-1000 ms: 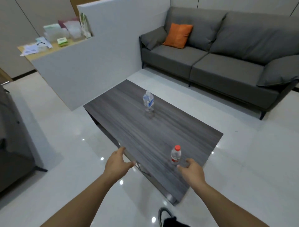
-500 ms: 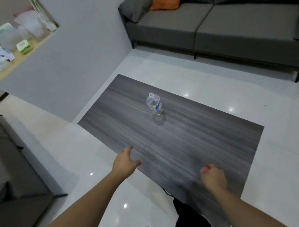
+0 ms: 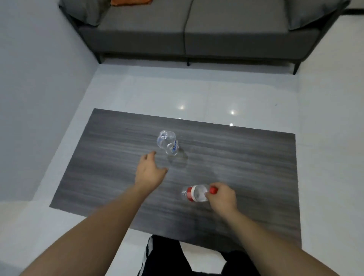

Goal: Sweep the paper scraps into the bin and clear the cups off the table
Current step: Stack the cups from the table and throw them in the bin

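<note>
A dark wood-grain coffee table (image 3: pixel 246 161) fills the middle of the view. On it stands a clear, uncapped plastic bottle with a blue label (image 3: pixel 167 144). My left hand (image 3: pixel 149 170) hovers over the table just left of and below that bottle, fingers spread, holding nothing. My right hand (image 3: pixel 221 198) grips the neck end of a second small bottle with a red cap and red-white label (image 3: pixel 194 194), which is tilted sideways above the table. No paper scraps, cups or bin are in view.
A grey sofa (image 3: pixel 187 35) with an orange cushion (image 3: pixel 131 2) stands beyond the table. A grey partition wall (image 3: pixel 39 78) runs along the left. Glossy white floor (image 3: pixel 197 92) surrounds the table. My dark trousers (image 3: pixel 177 258) show below the table's near edge.
I have stepped to the table's long side. My right hand took the red-capped bottle and tipped it sideways. My left hand moved from the table's edge toward the uncapped bottle.
</note>
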`<control>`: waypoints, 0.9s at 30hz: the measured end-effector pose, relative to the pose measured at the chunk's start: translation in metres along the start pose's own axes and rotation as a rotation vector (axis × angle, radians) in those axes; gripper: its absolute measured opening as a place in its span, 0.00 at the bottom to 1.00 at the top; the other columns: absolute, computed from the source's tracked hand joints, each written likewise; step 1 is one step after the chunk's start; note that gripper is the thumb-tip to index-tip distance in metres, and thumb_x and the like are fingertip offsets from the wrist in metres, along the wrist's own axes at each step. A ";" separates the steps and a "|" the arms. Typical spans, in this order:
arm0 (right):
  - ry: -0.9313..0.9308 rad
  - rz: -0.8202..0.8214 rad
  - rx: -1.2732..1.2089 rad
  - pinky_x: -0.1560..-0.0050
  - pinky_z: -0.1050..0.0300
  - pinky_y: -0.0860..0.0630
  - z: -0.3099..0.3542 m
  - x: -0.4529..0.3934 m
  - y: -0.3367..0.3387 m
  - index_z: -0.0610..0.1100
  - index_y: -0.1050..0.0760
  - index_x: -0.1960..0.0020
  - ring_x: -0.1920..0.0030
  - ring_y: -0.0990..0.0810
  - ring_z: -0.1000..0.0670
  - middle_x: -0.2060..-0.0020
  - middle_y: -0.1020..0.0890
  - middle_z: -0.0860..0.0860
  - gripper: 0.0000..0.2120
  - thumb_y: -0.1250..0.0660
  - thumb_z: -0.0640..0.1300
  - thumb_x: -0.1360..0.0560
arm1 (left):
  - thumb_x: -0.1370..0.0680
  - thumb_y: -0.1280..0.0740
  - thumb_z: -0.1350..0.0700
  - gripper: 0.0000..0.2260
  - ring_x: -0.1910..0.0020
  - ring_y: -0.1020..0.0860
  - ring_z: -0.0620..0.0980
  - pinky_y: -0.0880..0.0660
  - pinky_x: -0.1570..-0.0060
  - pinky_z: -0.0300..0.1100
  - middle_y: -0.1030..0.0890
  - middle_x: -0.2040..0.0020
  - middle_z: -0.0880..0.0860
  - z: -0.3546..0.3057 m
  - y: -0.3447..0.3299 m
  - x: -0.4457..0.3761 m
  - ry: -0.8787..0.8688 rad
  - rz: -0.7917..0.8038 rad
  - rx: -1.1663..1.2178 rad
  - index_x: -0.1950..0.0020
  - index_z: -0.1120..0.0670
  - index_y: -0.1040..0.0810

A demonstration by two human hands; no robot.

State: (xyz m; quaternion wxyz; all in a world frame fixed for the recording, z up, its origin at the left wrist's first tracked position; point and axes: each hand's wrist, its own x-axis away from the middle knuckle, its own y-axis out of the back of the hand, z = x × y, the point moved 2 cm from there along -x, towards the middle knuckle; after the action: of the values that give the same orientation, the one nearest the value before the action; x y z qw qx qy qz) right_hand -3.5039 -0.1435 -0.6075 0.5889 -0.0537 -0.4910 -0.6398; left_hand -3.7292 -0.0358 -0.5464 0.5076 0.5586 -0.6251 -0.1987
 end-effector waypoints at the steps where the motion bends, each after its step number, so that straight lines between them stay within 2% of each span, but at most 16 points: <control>1: 0.006 -0.025 -0.001 0.46 0.54 0.22 0.013 0.000 -0.008 0.51 0.18 0.44 0.47 0.18 0.45 0.49 0.15 0.48 0.14 0.27 0.46 0.30 | 0.29 0.26 0.52 0.33 0.34 0.30 0.58 0.32 0.36 0.49 0.31 0.31 0.59 -0.002 0.001 -0.019 -0.031 0.006 0.008 0.27 0.56 0.34; 5: -0.021 -0.164 -0.031 0.48 0.57 0.23 0.053 0.005 -0.035 0.50 0.18 0.44 0.49 0.17 0.45 0.50 0.14 0.48 0.14 0.27 0.46 0.29 | 0.31 0.26 0.54 0.31 0.38 0.29 0.61 0.31 0.39 0.51 0.31 0.35 0.62 -0.007 0.003 -0.082 -0.191 0.053 -0.032 0.31 0.56 0.33; 10: -0.144 -0.271 -0.109 0.50 0.61 0.27 0.058 0.020 -0.058 0.50 0.18 0.43 0.48 0.17 0.45 0.50 0.14 0.48 0.15 0.26 0.46 0.29 | 0.26 0.29 0.49 0.34 0.27 0.40 0.63 0.36 0.31 0.56 0.48 0.22 0.58 -0.015 -0.008 -0.153 -0.392 0.167 -0.235 0.23 0.47 0.40; 11: -0.171 -0.287 -0.122 0.52 0.64 0.29 0.054 0.024 -0.060 0.50 0.18 0.42 0.48 0.17 0.46 0.50 0.14 0.48 0.15 0.26 0.46 0.29 | 0.26 0.29 0.49 0.34 0.27 0.41 0.64 0.36 0.30 0.56 0.48 0.21 0.58 -0.016 -0.013 -0.161 -0.417 0.217 -0.282 0.23 0.47 0.40; 13: -0.226 -0.317 -0.143 0.54 0.65 0.32 0.044 0.034 -0.062 0.50 0.18 0.42 0.49 0.17 0.47 0.50 0.14 0.49 0.16 0.26 0.46 0.29 | 0.26 0.28 0.51 0.31 0.29 0.39 0.65 0.34 0.33 0.57 0.43 0.24 0.60 -0.016 -0.025 -0.165 -0.447 0.288 -0.366 0.25 0.49 0.36; 16: -0.326 -0.343 -0.196 0.54 0.63 0.30 0.027 0.049 -0.064 0.50 0.19 0.41 0.49 0.18 0.47 0.50 0.15 0.49 0.16 0.27 0.45 0.28 | 0.26 0.29 0.53 0.21 0.38 0.35 0.64 0.29 0.44 0.54 0.34 0.34 0.61 -0.018 -0.038 -0.148 -0.478 0.238 -0.410 0.35 0.52 0.29; 19: -0.401 -0.384 -0.245 0.53 0.63 0.30 0.011 0.063 -0.064 0.50 0.19 0.41 0.48 0.18 0.47 0.49 0.15 0.49 0.15 0.27 0.46 0.28 | 0.27 0.32 0.61 0.12 0.46 0.27 0.62 0.27 0.51 0.48 0.28 0.40 0.61 -0.037 -0.054 -0.117 -0.637 0.272 -0.374 0.44 0.58 0.22; 23: -0.453 -0.433 -0.315 0.51 0.61 0.29 -0.016 0.085 -0.054 0.48 0.19 0.41 0.47 0.18 0.46 0.48 0.15 0.48 0.16 0.27 0.46 0.28 | 0.29 0.31 0.60 0.08 0.53 0.23 0.56 0.25 0.54 0.42 0.22 0.47 0.57 -0.083 -0.082 -0.054 -0.765 0.465 -0.370 0.51 0.57 0.20; 25: -0.493 -0.481 -0.374 0.52 0.62 0.30 -0.037 0.103 -0.045 0.47 0.18 0.41 0.47 0.19 0.45 0.48 0.15 0.48 0.16 0.27 0.45 0.28 | 0.31 0.30 0.61 0.07 0.55 0.23 0.54 0.23 0.55 0.43 0.21 0.50 0.56 -0.106 -0.100 -0.012 -0.819 0.547 -0.367 0.53 0.57 0.19; 27: -0.541 -0.533 -0.426 0.54 0.61 0.30 -0.064 0.127 -0.034 0.47 0.18 0.42 0.48 0.19 0.44 0.49 0.15 0.47 0.15 0.27 0.45 0.29 | 0.31 0.31 0.62 0.07 0.53 0.22 0.57 0.22 0.53 0.46 0.21 0.50 0.58 -0.128 -0.120 0.036 -0.894 0.600 -0.400 0.54 0.56 0.19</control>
State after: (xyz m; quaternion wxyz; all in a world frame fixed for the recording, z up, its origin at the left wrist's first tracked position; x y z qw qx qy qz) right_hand -3.5367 -0.2829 -0.5772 0.2289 -0.2111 -0.4811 -0.8195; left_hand -3.5553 -0.0633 -0.5777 0.3238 0.1116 -0.8604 -0.3774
